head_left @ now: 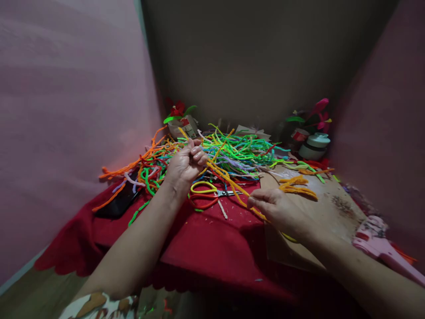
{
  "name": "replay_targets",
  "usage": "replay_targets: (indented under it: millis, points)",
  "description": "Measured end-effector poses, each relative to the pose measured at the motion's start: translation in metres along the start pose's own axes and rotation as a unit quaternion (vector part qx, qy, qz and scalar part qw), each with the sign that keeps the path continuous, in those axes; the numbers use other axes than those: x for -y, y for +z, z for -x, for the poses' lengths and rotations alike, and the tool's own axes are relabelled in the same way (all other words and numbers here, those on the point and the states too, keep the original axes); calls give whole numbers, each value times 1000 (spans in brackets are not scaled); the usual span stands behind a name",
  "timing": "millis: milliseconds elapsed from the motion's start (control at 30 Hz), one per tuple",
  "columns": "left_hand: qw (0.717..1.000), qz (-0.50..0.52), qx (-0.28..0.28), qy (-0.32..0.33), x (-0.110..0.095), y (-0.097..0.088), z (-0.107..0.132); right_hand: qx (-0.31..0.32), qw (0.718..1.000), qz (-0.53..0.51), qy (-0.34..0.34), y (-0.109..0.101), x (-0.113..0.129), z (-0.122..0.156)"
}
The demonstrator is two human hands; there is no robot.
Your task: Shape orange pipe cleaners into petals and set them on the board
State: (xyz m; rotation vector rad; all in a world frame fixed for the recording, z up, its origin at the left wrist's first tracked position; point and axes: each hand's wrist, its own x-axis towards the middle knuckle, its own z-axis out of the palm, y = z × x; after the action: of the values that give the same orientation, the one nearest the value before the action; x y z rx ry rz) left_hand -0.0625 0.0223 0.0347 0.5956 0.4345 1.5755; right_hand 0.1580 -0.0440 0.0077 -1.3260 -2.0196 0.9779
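Observation:
My left hand [188, 161] is closed around orange pipe cleaners [227, 177], raised over the near side of a colourful heap. The strands run down and right to my right hand [277, 208], whose thumb and fingers pinch them lower down. Between and below the hands, scissors [212, 194] with yellow and red handles lie on the red cloth [212, 248], blades pointing right. A short pale piece [222, 209] rests beside them. Behind both hands spreads the heap of pipe cleaners [239, 150] in green, purple, orange, red and blue.
A brown board [332, 199] bears a folded orange bundle [299, 187]. A pink glue gun [381, 243] lies at the right edge. At the back stand a lidded jar [314, 146] and potted craft flowers [177, 110]. A black phone-like object [117, 201] lies left.

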Motion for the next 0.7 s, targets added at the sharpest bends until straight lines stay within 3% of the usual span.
replay_targets:
  millis: [167, 333, 567, 700]
  points:
    - [998, -28, 40, 32, 4, -7, -2, 65, 988, -133, 39, -2, 2, 5]
    - [998, -37, 51, 11, 11, -12, -7, 87, 931, -340, 97, 2, -7, 5]
    - [996, -81, 29, 7, 15, -12, -6, 99, 897, -427, 56, 11, -30, 2]
    - [977, -184, 92, -60, 25, -9, 6, 90, 886, -452, 52, 14, -35, 2]
